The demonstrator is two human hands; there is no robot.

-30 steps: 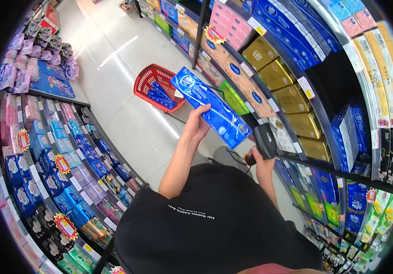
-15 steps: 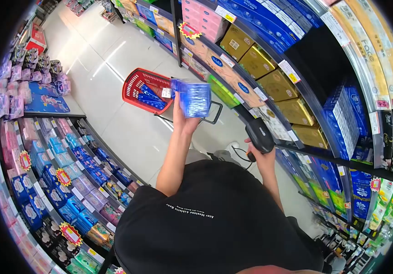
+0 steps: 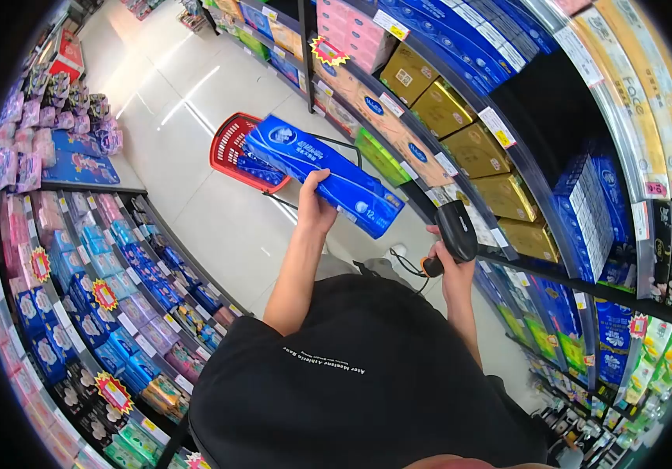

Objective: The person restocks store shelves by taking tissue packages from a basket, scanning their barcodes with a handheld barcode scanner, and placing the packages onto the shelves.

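My left hand (image 3: 317,209) is wrapped round a long blue pack of tissues (image 3: 351,187), thumb on its printed face. The pack lies slantwise in the air, its broad front with white lettering turned up, over part of a red shopping basket (image 3: 230,131). In the basket are blue packs (image 3: 258,172), partly hidden by the held one. My right hand (image 3: 453,272) is closed round the handle of a black barcode scanner (image 3: 456,231) with an orange part near the fingers. The scanner is apart from the pack, close to the right-hand shelf.
Shelves on the right hold gold tissue boxes (image 3: 478,148), peach-coloured packs (image 3: 379,109) and blue multipacks (image 3: 586,211). At the left stands a low shelf of small blue and pink packs (image 3: 93,313). Pale floor tiles (image 3: 203,211) run between them. A black cable (image 3: 406,262) hangs near the scanner.
My left hand has turned the tissue pack from its end-on side to its broad printed front, now slanting toward the right. The scanner has tilted and shifted slightly right.
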